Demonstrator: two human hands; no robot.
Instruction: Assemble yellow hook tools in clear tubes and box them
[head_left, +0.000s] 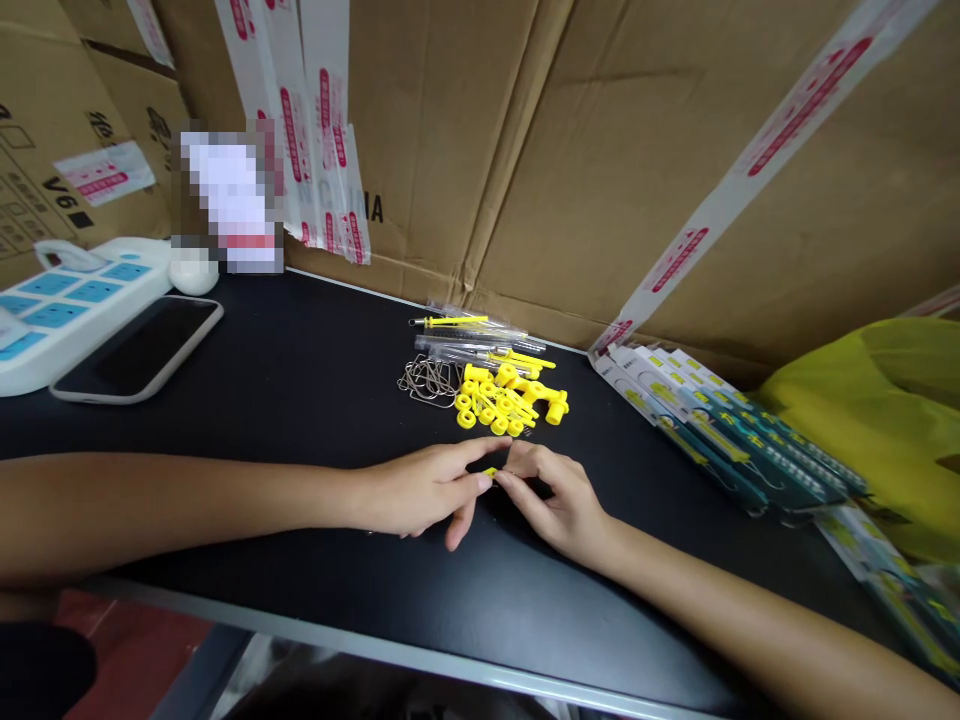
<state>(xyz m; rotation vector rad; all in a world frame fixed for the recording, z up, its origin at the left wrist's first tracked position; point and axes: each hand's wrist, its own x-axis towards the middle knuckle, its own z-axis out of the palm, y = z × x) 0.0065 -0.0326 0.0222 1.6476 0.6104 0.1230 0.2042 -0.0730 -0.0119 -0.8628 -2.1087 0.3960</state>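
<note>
Between my two hands is a small yellow plastic piece [490, 473], mostly covered by fingertips. My left hand [424, 490] pinches it between thumb and fingers from the left. From the right, the thumb and index finger of my right hand [559, 495] close at its other end; whether they hold a second tiny part is hidden. Just beyond the fingers lies a pile of yellow plastic parts [506, 400], rings and sleeves among them. Left of that pile is a tangle of bent metal wire hooks [429, 380]. Clear plastic tubes [480, 345] with yellow rods lie behind.
A white power strip [90, 300] and a phone [139, 350] lie at the left. Packaged card-backed items [720, 430] are stacked at the right beside a yellow bag [877, 430]. Taped cardboard [450, 130] walls the back of the black table [300, 420].
</note>
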